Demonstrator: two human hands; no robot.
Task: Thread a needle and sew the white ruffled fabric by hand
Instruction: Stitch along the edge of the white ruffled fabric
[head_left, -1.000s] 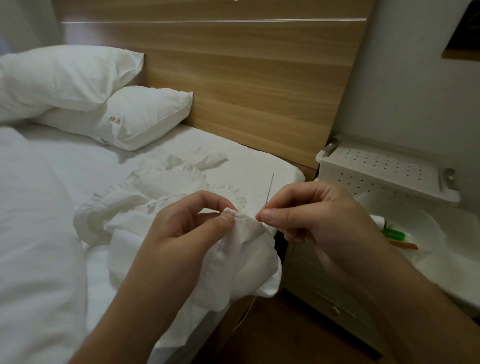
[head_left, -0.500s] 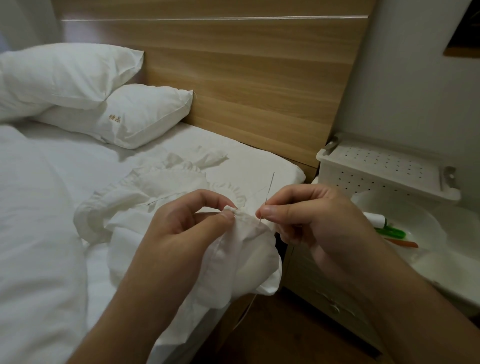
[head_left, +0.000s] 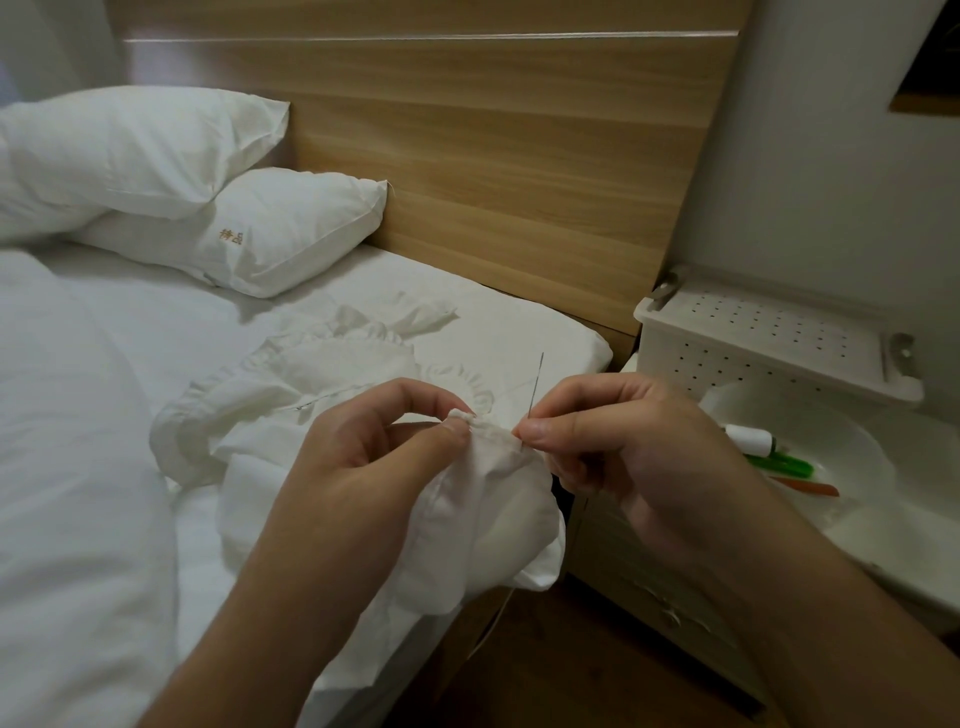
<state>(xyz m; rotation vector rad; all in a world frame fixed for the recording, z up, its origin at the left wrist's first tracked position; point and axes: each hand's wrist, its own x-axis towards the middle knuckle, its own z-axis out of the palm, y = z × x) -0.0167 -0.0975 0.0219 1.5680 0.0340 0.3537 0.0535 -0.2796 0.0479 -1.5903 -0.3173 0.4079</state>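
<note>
The white ruffled fabric (head_left: 332, 374) lies bunched on the bed, with one part lifted over the bed's edge. My left hand (head_left: 363, 462) pinches a gathered fold of it between thumb and forefinger. Just to the right, my right hand (head_left: 623, 447) pinches the thin needle (head_left: 535, 384), which points up and away from the fabric's edge. A pale thread (head_left: 493, 623) hangs down below the fabric toward the floor.
Two white pillows (head_left: 208, 208) lean on the wooden headboard (head_left: 493, 156). A white duvet (head_left: 67, 467) fills the left. On the right, a nightstand holds a perforated white box (head_left: 769, 343) and a white bowl (head_left: 852, 457) with a thread spool (head_left: 748, 439) and green and orange tools.
Both hands have stayed almost still, holding fabric and needle; the view has shifted only slightly.
</note>
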